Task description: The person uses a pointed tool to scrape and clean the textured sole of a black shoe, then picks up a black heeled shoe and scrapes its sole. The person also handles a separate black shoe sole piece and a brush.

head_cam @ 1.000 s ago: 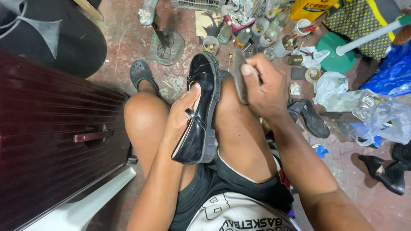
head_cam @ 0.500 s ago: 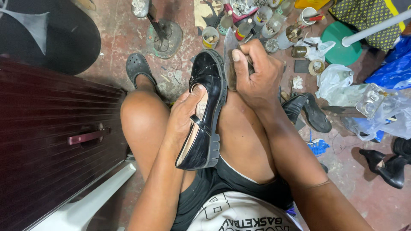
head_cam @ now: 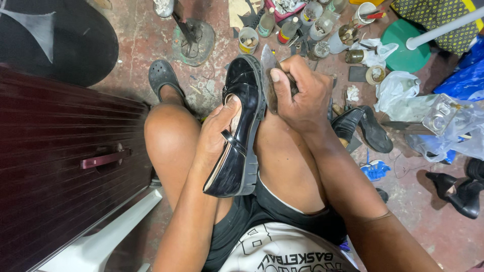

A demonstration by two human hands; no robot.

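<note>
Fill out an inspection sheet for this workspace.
Surface: stained concrete floor.
Job's things: black shoe between the knees; flat blade at its sole edge.
Clutter: jars, plastic bags, loose shoes, iron stand.
Hands: left hand grips the shoe; right hand grips the blade.
Cables: nothing seen.
Surroundings: dark red cabinet on the left.

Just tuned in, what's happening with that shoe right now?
A seated person holds a shiny black shoe between their bare knees. The left hand grips it from the inside, fingers tucked in the opening. The right hand presses a worn flat blade against the edge of the grey sole near the toe. Small jars and bottles stand on the floor ahead, and another black shoe lies to the right.
</note>
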